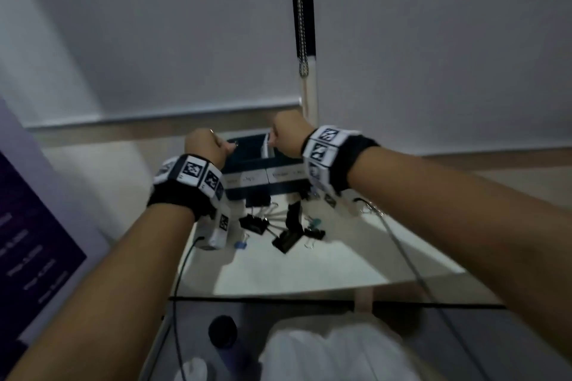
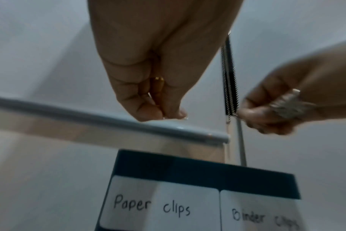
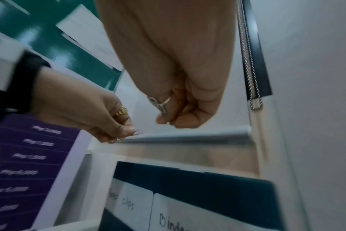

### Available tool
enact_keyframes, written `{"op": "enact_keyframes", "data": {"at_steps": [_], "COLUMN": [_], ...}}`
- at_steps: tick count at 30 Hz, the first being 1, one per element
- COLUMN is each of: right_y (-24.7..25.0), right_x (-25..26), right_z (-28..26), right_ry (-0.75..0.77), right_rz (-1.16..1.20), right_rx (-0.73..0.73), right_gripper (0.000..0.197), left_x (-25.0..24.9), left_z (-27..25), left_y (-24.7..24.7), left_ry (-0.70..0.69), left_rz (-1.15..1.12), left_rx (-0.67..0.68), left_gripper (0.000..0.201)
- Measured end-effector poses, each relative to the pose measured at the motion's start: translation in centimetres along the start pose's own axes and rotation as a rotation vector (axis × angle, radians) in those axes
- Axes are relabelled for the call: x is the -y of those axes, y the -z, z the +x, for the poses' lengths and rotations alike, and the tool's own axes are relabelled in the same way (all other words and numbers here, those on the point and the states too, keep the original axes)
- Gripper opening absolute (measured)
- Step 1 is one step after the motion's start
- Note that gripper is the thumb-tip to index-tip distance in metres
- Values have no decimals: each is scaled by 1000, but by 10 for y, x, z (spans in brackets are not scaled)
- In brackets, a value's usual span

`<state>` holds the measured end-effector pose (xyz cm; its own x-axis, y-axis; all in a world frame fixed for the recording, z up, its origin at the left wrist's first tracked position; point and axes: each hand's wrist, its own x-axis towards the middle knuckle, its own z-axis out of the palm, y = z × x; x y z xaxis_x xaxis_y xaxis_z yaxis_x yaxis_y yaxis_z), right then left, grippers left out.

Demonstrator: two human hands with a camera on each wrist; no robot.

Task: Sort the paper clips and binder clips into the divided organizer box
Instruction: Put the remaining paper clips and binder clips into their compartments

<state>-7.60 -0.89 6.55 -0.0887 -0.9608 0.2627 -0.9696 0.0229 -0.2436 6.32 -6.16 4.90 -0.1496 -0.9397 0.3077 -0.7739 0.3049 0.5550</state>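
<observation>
The dark blue organizer box (image 1: 247, 160) stands at the far side of the white table; its front labels read "Paper clips" (image 2: 152, 206) and "Binder clips" (image 2: 263, 218). My left hand (image 1: 230, 146) hovers above the paper-clip side and pinches a silver paper clip (image 3: 138, 132) between thumb and fingertips. My right hand (image 1: 272, 140) is just to its right, above the box's white divider, with its fingertips (image 3: 164, 120) curled together; nothing shows between them. A pile of black binder clips (image 1: 284, 239) lies on the table in front of the box, along with a small blue one (image 1: 240, 245).
A purple printed board (image 1: 31, 225) leans at the left. A roller-blind chain (image 1: 301, 24) hangs behind the box. Cables (image 1: 399, 250) run from both wrists across the table (image 1: 309, 272) toward its near edge.
</observation>
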Motion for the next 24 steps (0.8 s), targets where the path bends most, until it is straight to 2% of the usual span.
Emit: {"op": "enact_keyframes", "data": {"at_steps": [4,7,9,11,14,18,21,24], "right_y": [-22,-37,-41,-38,-20,10,20,20], "right_x": [15,7,-2,-12,-32,-88,-133,-167], "right_z": [59,80,82,75,51,1,-42,-77], "right_ry": [-1,-37,13,70,104,38,-75,-208], "right_rz": [-37,-5,34,90,156,40,-78,-152], "right_rx": [11,93,145,128,83,89,154,247], "right_gripper": [32,26,24,27,31,29,21,16], "left_x": [1,6,12,14,10,-20,-52,-80], "left_z": [39,61,70,71,62,26,-16,-54], "left_y": [-14,-22,-30,-36,-39,-42,-53,-81], "left_ry": [65,124,113,60,-81,-356,-492,-599], "left_rz": [9,19,59,55,51,-4,-64,4], "left_rx": [0,5,54,68,10,27,192,521], "left_gripper": [26,28,28,22,21,20,13,13]}}
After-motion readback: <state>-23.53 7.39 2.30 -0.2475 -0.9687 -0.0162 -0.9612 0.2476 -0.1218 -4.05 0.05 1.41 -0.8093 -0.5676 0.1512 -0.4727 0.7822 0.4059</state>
